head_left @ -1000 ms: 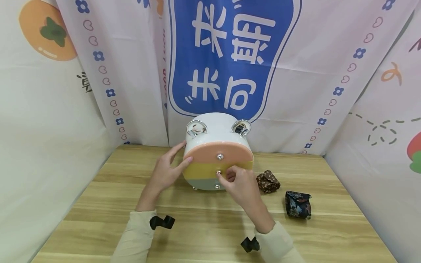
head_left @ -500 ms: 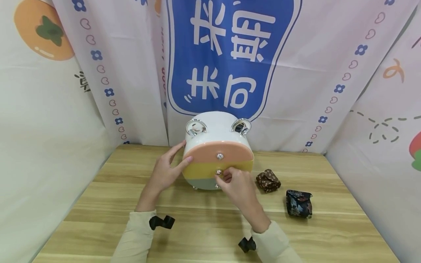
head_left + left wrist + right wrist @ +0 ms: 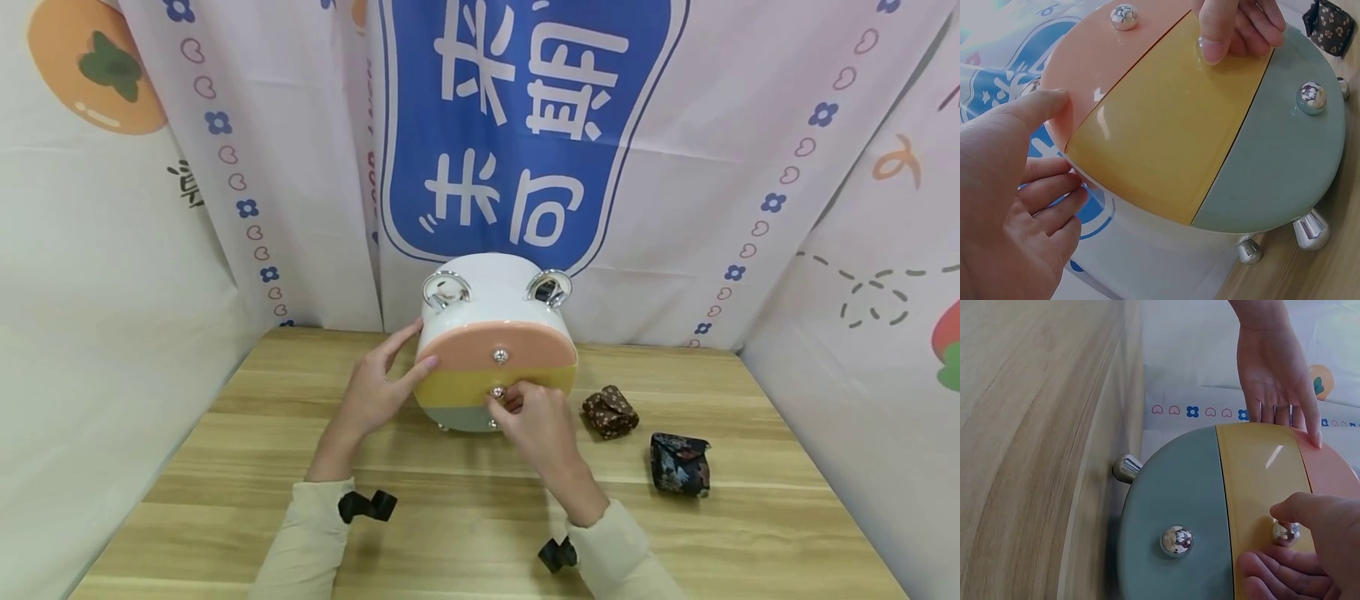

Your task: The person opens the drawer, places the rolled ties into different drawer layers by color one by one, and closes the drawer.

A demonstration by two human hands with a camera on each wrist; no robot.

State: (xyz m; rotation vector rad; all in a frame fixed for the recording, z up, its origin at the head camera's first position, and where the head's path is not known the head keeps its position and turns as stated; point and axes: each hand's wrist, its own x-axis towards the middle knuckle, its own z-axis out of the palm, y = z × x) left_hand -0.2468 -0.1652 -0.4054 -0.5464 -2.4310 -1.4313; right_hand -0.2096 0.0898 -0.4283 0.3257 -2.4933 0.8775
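Observation:
A rounded white jewelry box (image 3: 491, 292) stands at the back of the table, its front split into peach (image 3: 465, 342), yellow (image 3: 450, 387) and grey-green (image 3: 457, 417) drawers. Each drawer has a round silver knob, and all three look shut. My right hand (image 3: 536, 425) is at the middle knob (image 3: 1285, 533), which sits between thumb and fingers in the right wrist view. At the box's left side is my left hand (image 3: 375, 387): its thumb rests on the peach front, while the fingers lie extended along the side wall. Part of its fingertips is hidden behind the edge.
To the right of the box lie a brown flowered folded pouch (image 3: 611, 412) and a dark patterned one (image 3: 679, 464). Two silver ring-shaped ears (image 3: 446, 290) stick up from the box. A printed cloth (image 3: 675, 208) hangs right behind it, above the wooden table (image 3: 442, 533).
My right hand has shifted slightly left, its thumb and fingers drawing in at the middle knob. The left hand keeps its place on the box, and the drawers look the same.

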